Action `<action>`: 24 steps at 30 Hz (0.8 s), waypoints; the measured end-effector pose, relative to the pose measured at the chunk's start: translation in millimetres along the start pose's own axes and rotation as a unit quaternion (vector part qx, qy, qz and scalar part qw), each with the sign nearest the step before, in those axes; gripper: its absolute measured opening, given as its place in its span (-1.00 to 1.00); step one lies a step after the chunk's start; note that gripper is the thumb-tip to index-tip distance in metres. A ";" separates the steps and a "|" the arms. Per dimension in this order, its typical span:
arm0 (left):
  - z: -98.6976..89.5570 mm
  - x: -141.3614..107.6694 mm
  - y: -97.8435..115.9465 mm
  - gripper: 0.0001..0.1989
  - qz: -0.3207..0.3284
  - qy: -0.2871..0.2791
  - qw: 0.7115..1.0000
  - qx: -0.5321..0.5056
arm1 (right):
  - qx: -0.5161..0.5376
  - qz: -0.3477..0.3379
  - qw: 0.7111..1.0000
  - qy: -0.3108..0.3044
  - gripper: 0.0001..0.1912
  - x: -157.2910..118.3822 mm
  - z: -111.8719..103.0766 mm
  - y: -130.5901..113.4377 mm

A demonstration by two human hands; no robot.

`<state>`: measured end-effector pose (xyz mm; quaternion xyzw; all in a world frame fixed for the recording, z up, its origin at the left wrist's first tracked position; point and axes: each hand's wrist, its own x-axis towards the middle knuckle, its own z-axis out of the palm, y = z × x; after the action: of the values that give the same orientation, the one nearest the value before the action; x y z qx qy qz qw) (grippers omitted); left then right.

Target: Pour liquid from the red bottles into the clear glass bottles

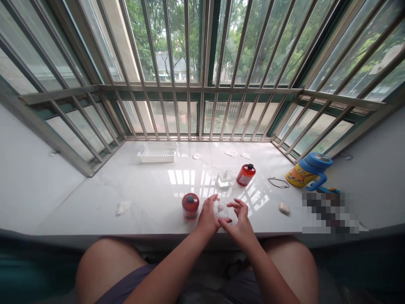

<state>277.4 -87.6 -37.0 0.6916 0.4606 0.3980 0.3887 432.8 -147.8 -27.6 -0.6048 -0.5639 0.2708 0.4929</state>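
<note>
A small clear container with a whitish round top [220,207] stands near the front edge of the white sill, between my two hands. My left hand [209,214] is at its left side, fingers curved and apart, seemingly touching it. To its right, my right hand [238,216] has its fingers spread and bent, with the thumb reaching toward the container's front. A red bottle with a dark cap [190,207] stands just left of my left hand. Behind my hands are a clear square bottle [224,179] and a second red bottle [246,175], which looks tilted.
A white mesh basket [157,153] sits at the back left. On the right are a blue and yellow bottle [304,171], a thin cord loop [278,183] and a beige lump [284,208]. A crumpled packet [122,207] lies left. Window bars rise behind the sill.
</note>
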 end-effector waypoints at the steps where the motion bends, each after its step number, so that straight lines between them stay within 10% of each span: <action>1: 0.0 -0.2 0.3 -0.02 -0.001 0.000 1.000 0.001 | 0.004 -0.006 1.000 -0.014 -0.01 -0.3 0.9 -0.3; 16: 1.2 -6.7 11.5 -0.19 0.008 0.002 0.999 0.031 | -0.087 -0.050 0.995 0.003 -0.44 10.5 13.6 -19.3; 24: -1.3 -38.3 18.4 0.11 0.118 -0.026 0.986 0.115 | -0.251 -0.083 0.956 0.127 -0.48 50.7 -41.9 12.0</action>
<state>272.4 -128.7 -27.2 0.7910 0.4085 0.3676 0.2691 485.8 -110.4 -11.4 -0.6894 -0.5947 -0.0009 0.4135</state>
